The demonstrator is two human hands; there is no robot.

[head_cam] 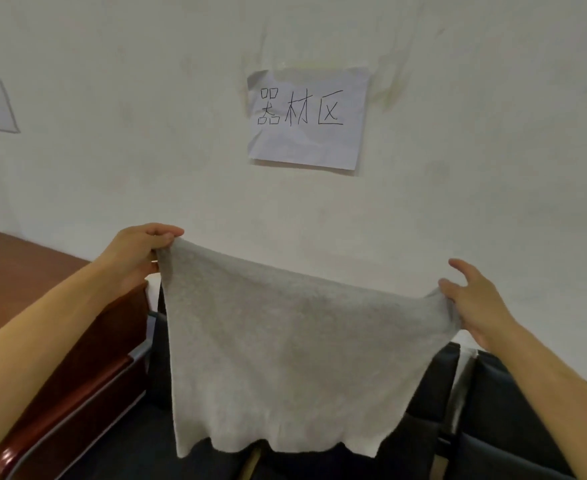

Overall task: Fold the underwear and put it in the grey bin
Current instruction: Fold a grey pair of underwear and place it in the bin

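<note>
A light grey piece of underwear hangs spread out in the air in front of a white wall. My left hand pinches its upper left corner, fingers closed over the fabric. My right hand grips the upper right corner between thumb and lower fingers, with the index finger lifted off. The cloth sags between the two hands and its lower hem hangs free above dark containers. No grey bin can be told apart for certain in this view.
A reddish-brown wooden desk stands at the left. Dark fabric bins sit below and to the right of the cloth. A paper sign with handwriting is stuck on the wall above.
</note>
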